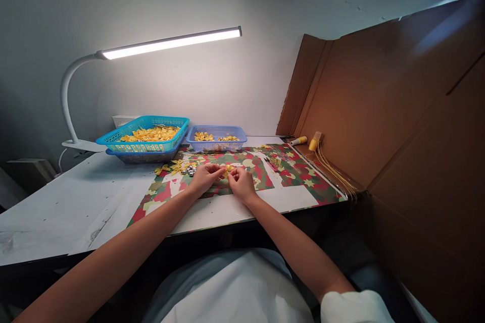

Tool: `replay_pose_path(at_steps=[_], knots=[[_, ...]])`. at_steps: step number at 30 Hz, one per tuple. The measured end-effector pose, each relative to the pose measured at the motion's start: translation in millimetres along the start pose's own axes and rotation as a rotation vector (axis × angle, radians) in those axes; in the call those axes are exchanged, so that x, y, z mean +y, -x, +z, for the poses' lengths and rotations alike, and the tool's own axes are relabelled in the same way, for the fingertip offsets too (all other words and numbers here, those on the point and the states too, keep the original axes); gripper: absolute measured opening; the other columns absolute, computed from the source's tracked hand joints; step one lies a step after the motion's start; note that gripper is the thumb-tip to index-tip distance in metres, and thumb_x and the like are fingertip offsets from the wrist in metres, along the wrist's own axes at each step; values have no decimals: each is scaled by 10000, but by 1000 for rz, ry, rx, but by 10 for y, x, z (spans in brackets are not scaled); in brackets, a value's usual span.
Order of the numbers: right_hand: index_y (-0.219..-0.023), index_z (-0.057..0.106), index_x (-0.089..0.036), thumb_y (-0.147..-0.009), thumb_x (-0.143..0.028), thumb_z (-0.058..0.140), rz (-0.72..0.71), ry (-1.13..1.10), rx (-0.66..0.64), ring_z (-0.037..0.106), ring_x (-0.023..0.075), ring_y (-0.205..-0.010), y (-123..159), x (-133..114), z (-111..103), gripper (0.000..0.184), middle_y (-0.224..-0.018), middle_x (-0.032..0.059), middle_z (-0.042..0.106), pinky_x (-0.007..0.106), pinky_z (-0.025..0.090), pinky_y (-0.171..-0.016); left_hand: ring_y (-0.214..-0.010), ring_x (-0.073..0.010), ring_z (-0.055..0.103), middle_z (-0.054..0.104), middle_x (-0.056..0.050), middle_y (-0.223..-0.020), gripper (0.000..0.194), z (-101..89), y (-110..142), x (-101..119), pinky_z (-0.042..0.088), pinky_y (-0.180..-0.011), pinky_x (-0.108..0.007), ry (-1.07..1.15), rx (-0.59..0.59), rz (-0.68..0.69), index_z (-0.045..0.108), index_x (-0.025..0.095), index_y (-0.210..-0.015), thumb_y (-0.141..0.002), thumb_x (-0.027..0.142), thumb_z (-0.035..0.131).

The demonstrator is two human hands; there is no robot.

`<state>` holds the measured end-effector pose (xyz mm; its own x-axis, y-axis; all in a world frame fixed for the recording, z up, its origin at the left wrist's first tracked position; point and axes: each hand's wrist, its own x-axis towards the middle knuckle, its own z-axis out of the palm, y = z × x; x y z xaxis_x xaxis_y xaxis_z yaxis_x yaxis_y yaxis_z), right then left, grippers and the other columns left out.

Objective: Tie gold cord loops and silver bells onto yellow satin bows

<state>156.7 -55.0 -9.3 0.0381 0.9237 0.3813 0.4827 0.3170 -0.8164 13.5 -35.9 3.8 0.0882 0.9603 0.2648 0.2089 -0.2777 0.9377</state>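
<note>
Over a camouflage-patterned sheet (303, 177) laid on the white bench (76, 202), a small yellow bow (228, 168), partly hidden, is held between two bare hands. It is pinched from either side by the fingers of the left hand (206, 178) and the right hand (242, 184), their tips closed on it. Toward the sheet's left edge, loose yellow bows (162, 169) and shiny silver pieces (189, 171) are scattered. On its right half, a red-handled tool (271, 164) is laid. Behind the sheet, a periwinkle basket (215, 146) is placed; behind its left corner, a turquoise basket (113, 142) is heaped with yellow pieces (153, 133).
</note>
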Motion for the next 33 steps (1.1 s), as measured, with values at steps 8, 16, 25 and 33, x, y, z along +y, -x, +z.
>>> replay_pose_path(at_steps=[8, 16, 25, 33], knots=[[-663, 532, -197, -772, -188, 537, 1, -19, 4, 530, 124, -491, 9, -3, -10, 109, -517, -41, 554, 231, 411, -552, -632, -205, 663, 719, -43, -644, 398, -16, 5, 14, 494, -583, -281, -39, -28, 20, 716, 189, -674, -595, 580, 702], [-668, 530, -197, -769, -187, 544, -3, -14, 4, 543, 132, -517, -4, 20, -7, 102, -540, -32, 565, 237, 403, -559, -622, -190, 659, 737, -43, -698, 255, -37, 7, -3, 500, -585, -273, -44, -34, 51, 724, 186, -708, -577, 405, 726], [-672, 534, -191, -772, -188, 542, 13, -40, -7, 535, 126, -516, 4, 8, -17, 101, -542, -31, 561, 231, 398, -552, -584, -185, 646, 699, -28, -633, 257, -47, -6, -49, 474, -543, -262, -162, -10, 111, 711, 193, -707, -672, 443, 664], [-659, 525, -191, -770, -190, 540, 14, -44, -7, 511, 119, -496, -1, 29, -5, 112, -525, -42, 534, 227, 382, -543, -584, -179, 649, 705, -27, -662, 299, -39, -30, -70, 476, -535, -253, -109, -41, 82, 704, 185, -745, -664, 472, 676]])
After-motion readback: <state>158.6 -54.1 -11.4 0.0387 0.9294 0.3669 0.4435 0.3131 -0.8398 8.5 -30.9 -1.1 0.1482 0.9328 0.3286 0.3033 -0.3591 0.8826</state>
